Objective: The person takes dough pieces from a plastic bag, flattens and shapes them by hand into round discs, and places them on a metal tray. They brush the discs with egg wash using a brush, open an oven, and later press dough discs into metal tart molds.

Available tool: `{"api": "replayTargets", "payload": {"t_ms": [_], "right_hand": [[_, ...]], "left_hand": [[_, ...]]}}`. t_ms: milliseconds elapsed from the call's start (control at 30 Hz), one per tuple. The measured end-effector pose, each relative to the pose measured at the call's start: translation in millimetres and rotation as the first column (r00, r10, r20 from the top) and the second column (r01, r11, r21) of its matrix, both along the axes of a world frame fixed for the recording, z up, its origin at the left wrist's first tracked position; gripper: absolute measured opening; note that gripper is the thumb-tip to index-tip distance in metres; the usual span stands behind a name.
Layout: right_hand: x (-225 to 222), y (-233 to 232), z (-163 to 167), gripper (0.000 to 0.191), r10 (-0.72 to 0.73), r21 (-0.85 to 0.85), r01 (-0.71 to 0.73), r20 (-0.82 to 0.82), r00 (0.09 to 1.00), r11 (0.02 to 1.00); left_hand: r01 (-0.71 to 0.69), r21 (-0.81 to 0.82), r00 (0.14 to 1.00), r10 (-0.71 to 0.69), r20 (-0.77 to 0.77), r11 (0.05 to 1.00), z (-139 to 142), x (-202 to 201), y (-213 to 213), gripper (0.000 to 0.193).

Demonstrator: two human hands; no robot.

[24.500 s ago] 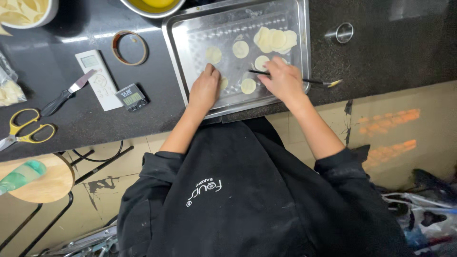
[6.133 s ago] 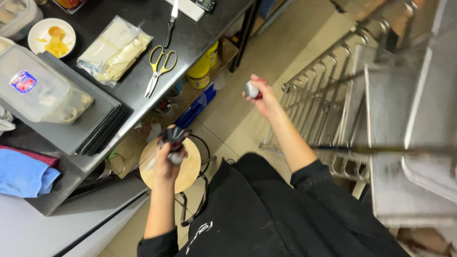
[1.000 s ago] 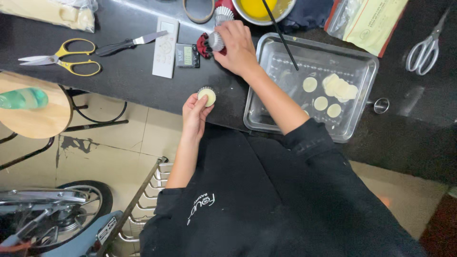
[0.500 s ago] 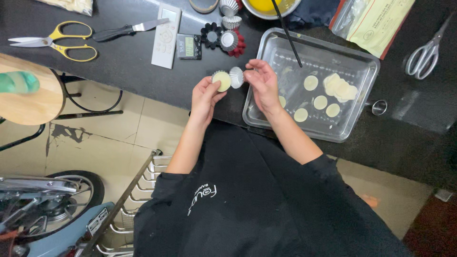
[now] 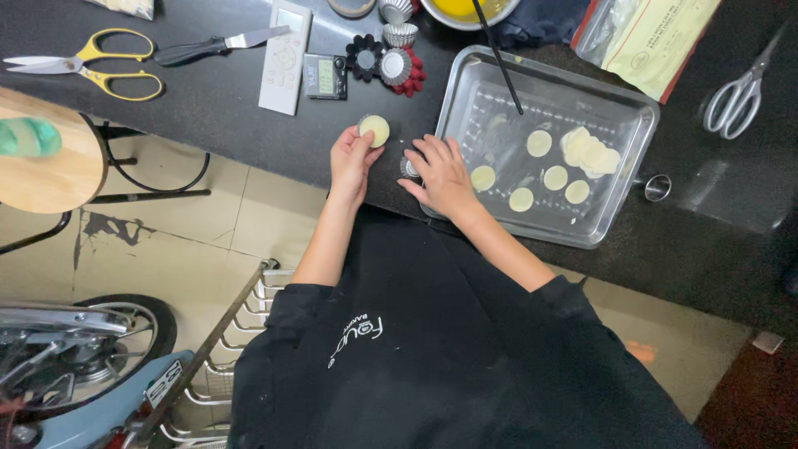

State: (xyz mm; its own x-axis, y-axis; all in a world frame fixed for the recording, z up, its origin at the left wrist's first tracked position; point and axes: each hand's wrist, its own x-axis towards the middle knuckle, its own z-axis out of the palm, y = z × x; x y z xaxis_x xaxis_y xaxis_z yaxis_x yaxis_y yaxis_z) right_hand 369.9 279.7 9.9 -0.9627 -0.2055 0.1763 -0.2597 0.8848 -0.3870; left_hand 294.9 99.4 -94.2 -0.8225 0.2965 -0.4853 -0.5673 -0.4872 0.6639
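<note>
My left hand (image 5: 349, 158) pinches a small mould lined with a pale dough round (image 5: 374, 130) just above the black counter. My right hand (image 5: 440, 173) rests at the left edge of a metal tray (image 5: 619, 125), fingers curled over a small fluted metal mould (image 5: 408, 167). Several flat dough rounds (image 5: 555, 177) lie in the tray, some piled at its right side (image 5: 588, 152). A cluster of spare fluted moulds (image 5: 384, 60), black, silver and red, sits further back on the counter.
A bowl of yellow liquid (image 5: 465, 8) with a black stick (image 5: 499, 58) leaning over the tray stands behind. Yellow scissors (image 5: 91, 66), a knife (image 5: 208, 46), a white remote-like device (image 5: 284, 46), a small digital timer (image 5: 320, 75), grey scissors (image 5: 736, 96), a ring cutter (image 5: 657, 188), a wooden stool (image 5: 41, 162).
My right hand left the pile of moulds at the back, carried one mould toward my left hand, then came down by the tray's edge. My left hand kept hold of the dough round.
</note>
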Motion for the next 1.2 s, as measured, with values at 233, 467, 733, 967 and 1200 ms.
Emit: {"api": "replayTargets", "payload": {"t_ms": [233, 467, 733, 967, 1200], "right_hand": [[2, -16, 10, 0.060, 0.000, -0.020, 0.004, 0.201, 0.980, 1.000], [-15, -19, 22, 0.055, 0.047, -0.074, -0.020, 0.386, 0.921, 0.997], [-22, -25, -1, 0.053, 0.136, -0.232, -0.076, 0.258, 0.956, 0.970], [-27, -20, -12, 0.056, 0.149, -0.299, -0.044, 0.340, 0.928, 0.953], [-23, -2, -8, 0.055, 0.089, -0.760, 0.242, 0.366, 0.927, 0.604]], "left_hand": [[0.005, 0.054, 0.999, -0.003, -0.042, 0.999, 43, 3, -7, 0.018], [-0.024, 0.109, 0.996, 0.034, -0.087, 0.994, 59, 9, -14, 0.015], [-0.176, 0.118, 0.984, 0.170, 0.053, 0.977, 38, 26, -51, 0.022], [-0.175, 0.114, 0.984, 0.169, 0.058, 0.978, 27, 33, -55, 0.029], [-0.130, 0.099, 0.989, 0.122, 0.082, 0.987, 36, 32, -42, 0.029]]}}
